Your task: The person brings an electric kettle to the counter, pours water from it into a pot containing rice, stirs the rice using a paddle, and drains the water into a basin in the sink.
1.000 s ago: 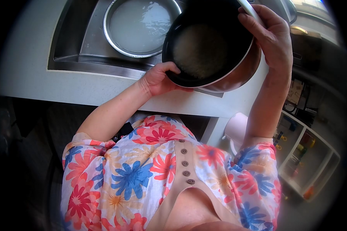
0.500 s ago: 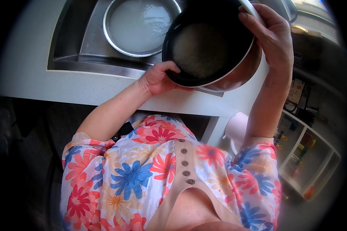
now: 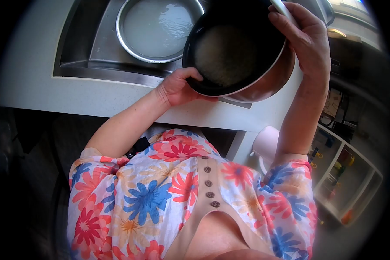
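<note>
Left hand [image 3: 182,88] had its fingers clamped on the near side of a round, black-lined coppery pot [image 3: 264,86]; right hand [image 3: 308,41] gripped its pale handle [image 3: 283,10]. Pale grains [image 3: 225,56] sat inside, between both sets of fingers. Round silver metal basin [image 3: 121,38] of cloudy water [image 3: 149,32] was beyond the left ones. Too much tilt or a slipping grip could've spilled grains imo.

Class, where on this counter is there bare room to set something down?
Bare: the counter left of the sink, and its strip along the sink's front, left of the left forearm. Crowded: around the pot and basin.
</note>
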Demonstrator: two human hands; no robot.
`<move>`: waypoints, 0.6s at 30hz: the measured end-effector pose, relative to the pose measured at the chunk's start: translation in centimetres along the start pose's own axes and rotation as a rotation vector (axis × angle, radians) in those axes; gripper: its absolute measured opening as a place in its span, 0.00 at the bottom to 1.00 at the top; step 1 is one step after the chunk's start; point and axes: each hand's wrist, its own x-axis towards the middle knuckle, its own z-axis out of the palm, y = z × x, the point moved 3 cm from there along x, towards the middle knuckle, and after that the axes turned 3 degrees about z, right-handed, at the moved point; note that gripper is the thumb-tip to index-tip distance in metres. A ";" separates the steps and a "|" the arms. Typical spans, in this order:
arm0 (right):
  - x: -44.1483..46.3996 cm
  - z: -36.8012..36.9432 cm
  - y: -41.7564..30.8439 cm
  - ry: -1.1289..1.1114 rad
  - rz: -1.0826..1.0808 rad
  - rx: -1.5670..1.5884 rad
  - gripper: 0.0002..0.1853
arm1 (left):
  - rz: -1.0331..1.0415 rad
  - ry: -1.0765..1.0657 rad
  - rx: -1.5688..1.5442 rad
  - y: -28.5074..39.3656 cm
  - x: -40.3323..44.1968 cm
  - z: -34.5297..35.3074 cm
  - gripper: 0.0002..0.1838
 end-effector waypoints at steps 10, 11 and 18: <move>0.2 0.0 -0.1 0.030 -0.006 -0.058 0.13 | 0.003 0.005 -0.002 0.0 0.0 0.1 0.31; 0.2 0.0 -0.1 0.021 -0.014 -0.045 0.13 | 0.006 0.007 0.000 0.0 0.0 0.1 0.31; 0.3 0.2 -0.1 0.019 0.000 -0.036 0.13 | 0.001 0.017 -0.008 0.0 -0.1 0.0 0.31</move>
